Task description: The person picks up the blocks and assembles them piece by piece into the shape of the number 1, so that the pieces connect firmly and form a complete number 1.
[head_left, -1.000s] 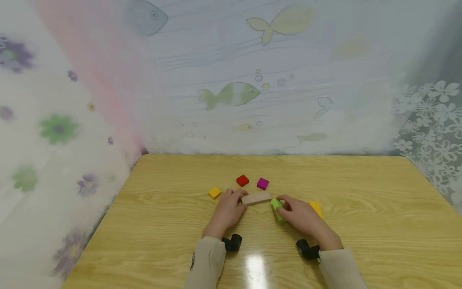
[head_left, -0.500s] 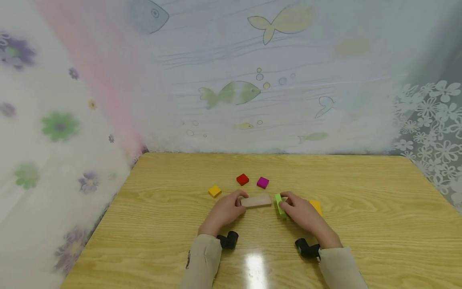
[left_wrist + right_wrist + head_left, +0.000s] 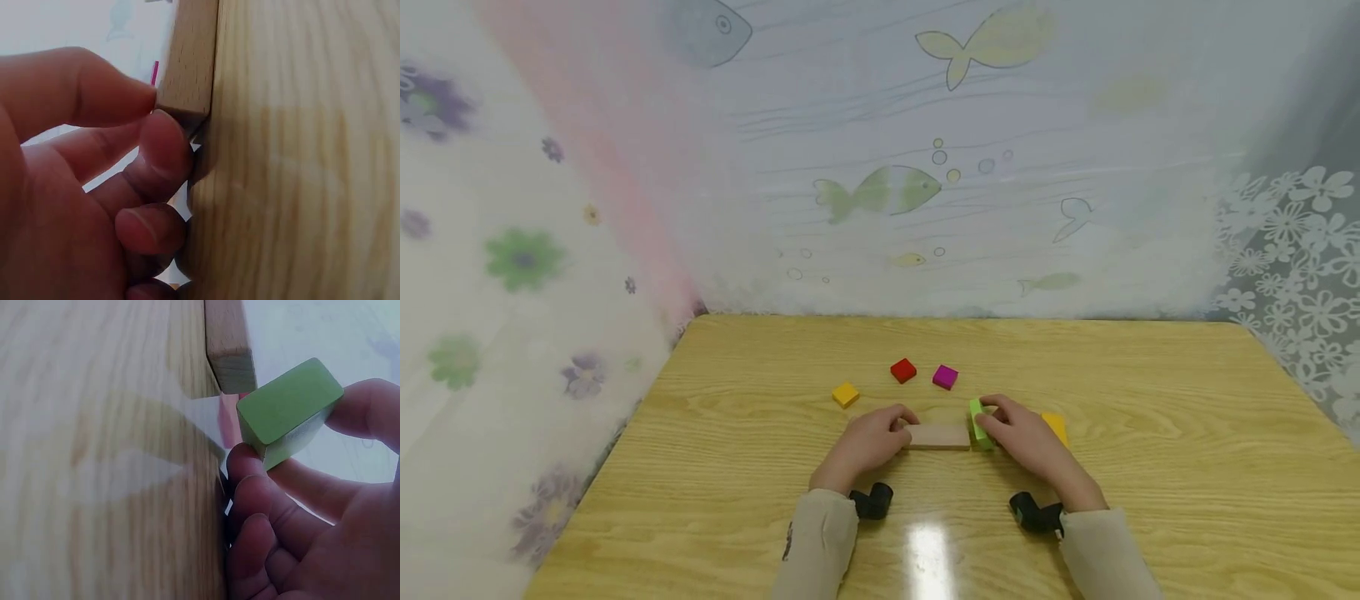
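My left hand (image 3: 867, 442) pinches the left end of a plain wooden block (image 3: 940, 437), which lies lengthwise across the tabletop. In the left wrist view the thumb and a fingertip meet at the end of the wooden block (image 3: 192, 56). My right hand (image 3: 1028, 440) holds a light green block (image 3: 978, 423) between thumb and fingers, just off the right end of the wooden one. The right wrist view has the green block (image 3: 290, 403) tilted, its lower edge raised from the table, with the wooden block's end (image 3: 232, 369) beyond it.
Behind the hands lie a red block (image 3: 903, 371), a purple block (image 3: 945, 377) and a small yellow block (image 3: 846, 395). Another yellow block (image 3: 1055, 427) is partly hidden behind my right hand. Patterned cloth (image 3: 880, 275) hangs along the wooden table's (image 3: 737, 500) far edge.
The wooden block has come nearer to me and turned from slanted to straight across. The green block has swung more upright and stays in the right hand.
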`<state>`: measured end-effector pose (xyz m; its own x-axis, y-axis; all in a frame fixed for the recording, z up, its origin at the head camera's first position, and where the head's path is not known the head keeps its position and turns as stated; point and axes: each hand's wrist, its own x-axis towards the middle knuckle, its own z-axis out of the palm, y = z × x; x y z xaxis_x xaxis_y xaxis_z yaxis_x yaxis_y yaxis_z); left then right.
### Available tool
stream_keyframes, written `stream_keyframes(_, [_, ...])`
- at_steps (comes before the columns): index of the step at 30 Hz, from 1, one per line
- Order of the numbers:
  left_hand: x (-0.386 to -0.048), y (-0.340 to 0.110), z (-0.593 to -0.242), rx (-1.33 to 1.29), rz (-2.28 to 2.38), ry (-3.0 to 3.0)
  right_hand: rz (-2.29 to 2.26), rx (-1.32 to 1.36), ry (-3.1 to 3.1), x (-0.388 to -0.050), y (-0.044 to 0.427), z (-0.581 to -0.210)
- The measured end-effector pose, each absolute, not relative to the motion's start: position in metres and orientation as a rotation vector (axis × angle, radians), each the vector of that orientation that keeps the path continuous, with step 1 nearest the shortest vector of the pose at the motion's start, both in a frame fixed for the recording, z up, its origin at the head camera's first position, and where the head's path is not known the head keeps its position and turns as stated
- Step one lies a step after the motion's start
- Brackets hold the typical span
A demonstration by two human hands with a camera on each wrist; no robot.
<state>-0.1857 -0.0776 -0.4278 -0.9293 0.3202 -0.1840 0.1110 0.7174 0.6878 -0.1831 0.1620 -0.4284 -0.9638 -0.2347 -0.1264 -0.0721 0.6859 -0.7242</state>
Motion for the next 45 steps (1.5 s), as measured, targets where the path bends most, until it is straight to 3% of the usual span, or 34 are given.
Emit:
stream_keyframes(13, [-0.185,-0.075,-0.429,0.525,0.896,2.836,-1.126,-0.267,2.719,-0.189,0.165,-0.423])
stream_keyframes(28, [-0.173,-0.097,-0.434,0.788,1.021,2.631,-1.065,-0.245,2.762,-0.191,0.164,-0.418])
stream_keyframes(45, [-0.15,-0.098,-0.44,0.781,0.999,2.613,-0.855,-0.162,2.834,-0.175,0.13,-0.423])
